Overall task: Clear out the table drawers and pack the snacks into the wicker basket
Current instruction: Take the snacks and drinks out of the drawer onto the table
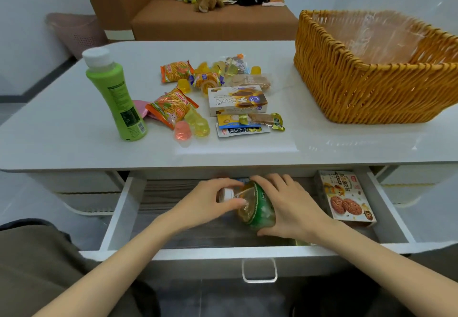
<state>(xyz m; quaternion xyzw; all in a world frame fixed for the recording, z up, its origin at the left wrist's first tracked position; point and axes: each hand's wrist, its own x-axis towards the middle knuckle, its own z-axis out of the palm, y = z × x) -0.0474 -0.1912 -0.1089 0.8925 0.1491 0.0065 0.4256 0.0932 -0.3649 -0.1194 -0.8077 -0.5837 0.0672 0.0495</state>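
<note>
Forearms reach up from the bottom edge into the open drawer (124, 207) below the tabletop (62, 131). At the drawer's middle the left hand (210, 200) curls its fingers round the white cap end of a drink bottle (257, 207) with a green label. The bottle lies on its side, cap pointing left. The right hand (292, 207) wraps round the bottle's body, so both hands are clamped on it, close together. Near the drawer's right wall lies a cookie box (347, 197), apart from the hands.

On the tabletop above, a green bottle (116, 93) with a white cap stands upright at the left. Just to its right lies a loose pile of snacks: orange noodle packets (171, 106), jelly cups (195, 124), a white biscuit box (238, 101) and flat sachets (243, 128) in front of it. At the far right sits the wicker basket (359, 86), lined with clear plastic, well apart from the pile.
</note>
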